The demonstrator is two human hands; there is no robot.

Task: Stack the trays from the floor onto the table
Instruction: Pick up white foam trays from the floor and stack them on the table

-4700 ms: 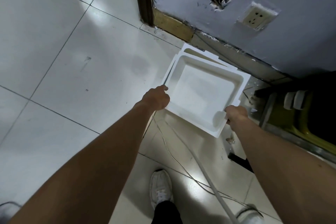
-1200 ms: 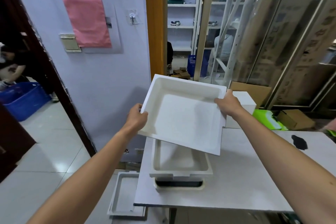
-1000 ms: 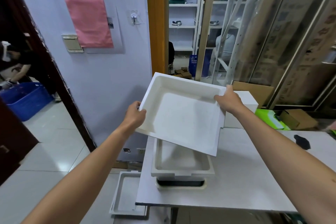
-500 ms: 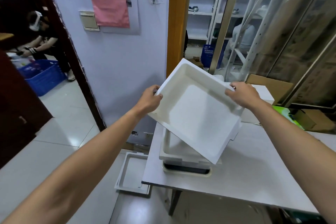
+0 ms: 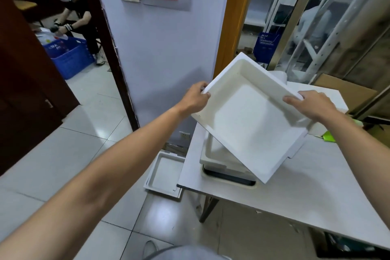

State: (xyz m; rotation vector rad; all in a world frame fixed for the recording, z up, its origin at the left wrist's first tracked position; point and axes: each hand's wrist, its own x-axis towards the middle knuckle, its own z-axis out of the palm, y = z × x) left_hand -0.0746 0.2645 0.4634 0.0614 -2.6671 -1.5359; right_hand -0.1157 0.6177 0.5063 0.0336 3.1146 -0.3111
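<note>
I hold a white foam tray (image 5: 251, 116) tilted, turned cornerwise above the table (image 5: 306, 177). My left hand (image 5: 196, 99) grips its left corner. My right hand (image 5: 310, 105) grips its far right rim, fingers curled over the edge. Under it a stack of trays (image 5: 215, 154) stands near the table's left edge, a dark-rimmed one at the bottom. One more white tray (image 5: 165, 172) lies on the floor beside the table's left side.
A lilac wall and an orange door frame (image 5: 230, 17) stand behind the table. A white foam box (image 5: 329, 99) and cardboard sit at the table's back. A seated person (image 5: 78, 12) and a blue crate (image 5: 69, 55) are through the doorway at left.
The tray came off the floor 4.7 s ago and was carried above the table's stack. In the last second it rotated cornerwise and dropped closer to the stack.
</note>
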